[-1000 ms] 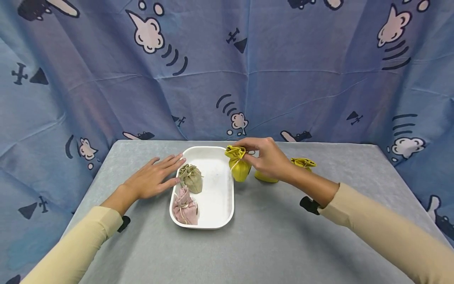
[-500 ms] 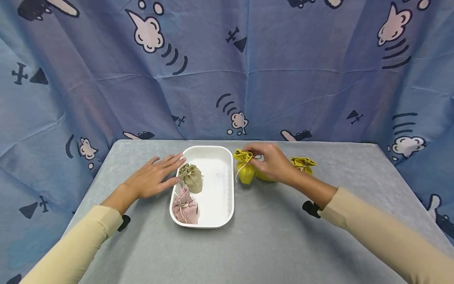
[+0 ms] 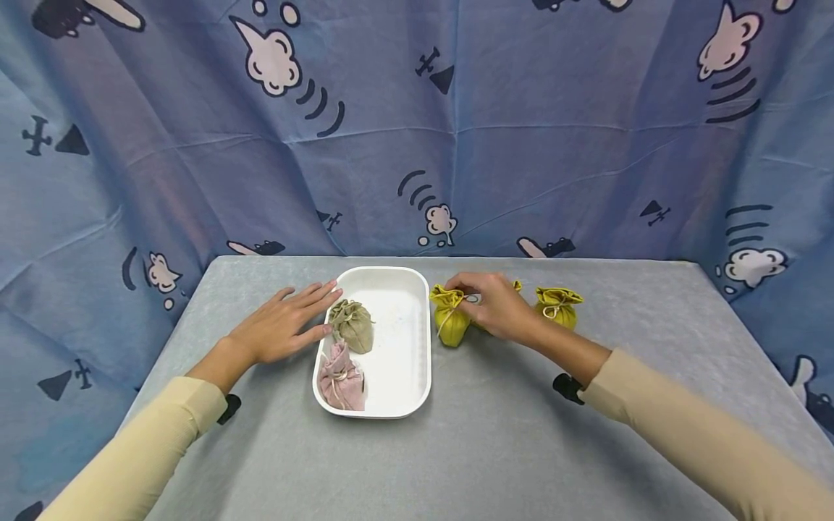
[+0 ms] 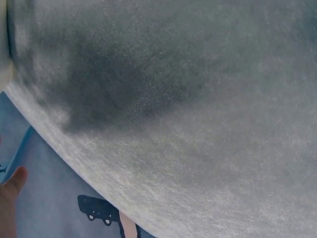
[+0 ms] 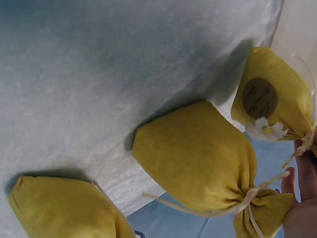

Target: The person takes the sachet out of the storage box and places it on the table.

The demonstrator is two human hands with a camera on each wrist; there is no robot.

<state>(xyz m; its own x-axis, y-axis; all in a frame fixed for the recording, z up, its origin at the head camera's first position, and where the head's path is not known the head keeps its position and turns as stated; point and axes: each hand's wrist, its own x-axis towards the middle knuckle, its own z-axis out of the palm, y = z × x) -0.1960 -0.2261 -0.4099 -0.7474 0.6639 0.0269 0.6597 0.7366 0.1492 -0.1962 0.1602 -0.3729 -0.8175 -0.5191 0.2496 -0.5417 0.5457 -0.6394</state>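
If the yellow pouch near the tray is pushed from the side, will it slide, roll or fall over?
The yellow pouch looks soft and stuffed, so it would probably dent and slide on the grey table rather than roll. Its base seems broad under a narrow tied neck, so tipping seems unlikely. The right hand at its neck suggests it is light.

Bright, even light overhead; soft shadows on the tabletop (image 3: 495, 434); head view bows at edges, wrist views blurry.

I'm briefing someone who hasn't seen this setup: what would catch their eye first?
Probably the bright yellow pouch standing on the grey table just right of the white tray, its gathered top pinched by the right hand. The left hand rests flat at the tray's left rim, beside an olive pouch and a pink pouch.
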